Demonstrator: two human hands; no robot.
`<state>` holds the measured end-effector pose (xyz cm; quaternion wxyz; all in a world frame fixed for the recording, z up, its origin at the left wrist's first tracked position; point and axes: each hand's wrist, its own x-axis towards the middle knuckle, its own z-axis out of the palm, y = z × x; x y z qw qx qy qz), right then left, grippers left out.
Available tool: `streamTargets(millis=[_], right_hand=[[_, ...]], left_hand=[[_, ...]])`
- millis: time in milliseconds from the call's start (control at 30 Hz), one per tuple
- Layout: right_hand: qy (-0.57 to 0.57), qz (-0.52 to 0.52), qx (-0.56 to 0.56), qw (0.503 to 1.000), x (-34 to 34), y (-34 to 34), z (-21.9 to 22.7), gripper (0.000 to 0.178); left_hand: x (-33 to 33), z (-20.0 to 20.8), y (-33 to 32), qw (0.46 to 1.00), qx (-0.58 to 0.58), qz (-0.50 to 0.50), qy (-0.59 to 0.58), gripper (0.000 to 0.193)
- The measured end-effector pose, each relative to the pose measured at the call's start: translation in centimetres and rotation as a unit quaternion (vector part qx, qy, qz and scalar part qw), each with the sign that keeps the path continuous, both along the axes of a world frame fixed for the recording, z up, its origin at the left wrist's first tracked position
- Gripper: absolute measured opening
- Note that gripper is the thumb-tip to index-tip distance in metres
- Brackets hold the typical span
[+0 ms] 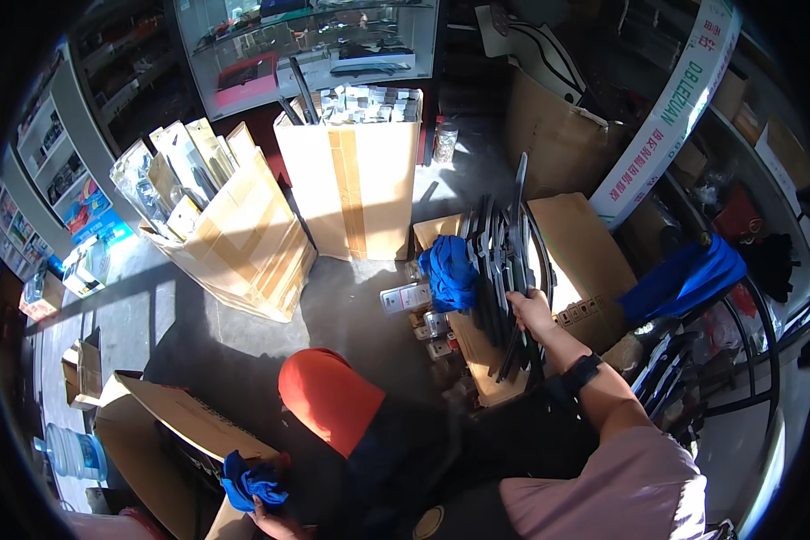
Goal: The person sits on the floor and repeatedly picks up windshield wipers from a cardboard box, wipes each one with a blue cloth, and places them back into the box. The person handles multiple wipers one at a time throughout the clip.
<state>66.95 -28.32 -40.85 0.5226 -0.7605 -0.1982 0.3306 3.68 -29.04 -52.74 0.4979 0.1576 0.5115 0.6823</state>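
"Head view: which step?"
"Seemingly gripping: the right hand's [535, 315] fingers close around a black strip [519, 202], right, above cardboard [578, 261]. The left hand [274, 522] holds blue cloth [246, 481], near left."
"Next move?"
"Probably needs a steady grip, clearing neighbouring strips [488, 256]."

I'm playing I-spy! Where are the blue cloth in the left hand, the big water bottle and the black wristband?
Blue cloth [247, 481]: head view, on its crumpled middle.
Water bottle [72, 452]: head view, on its rounded side.
Black wristband [582, 372]: head view, on its outer face.
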Motion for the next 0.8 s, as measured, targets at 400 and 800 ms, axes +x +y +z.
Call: streamTargets(millis=[400,800], right_hand=[[-0.511,0.072,-0.223,0.827,4.1,-0.4,-6.0,0.039],[-0.625,0.170,-0.056,0.760,0.5,29.9,7.3,0.075]], left_hand=[[2.5,3.6,0.4,1.000,0.027,0.009,0.005,0.051],[2.6,3.5,0.2,0.999,0.006,0.003,0.039,0.057]])
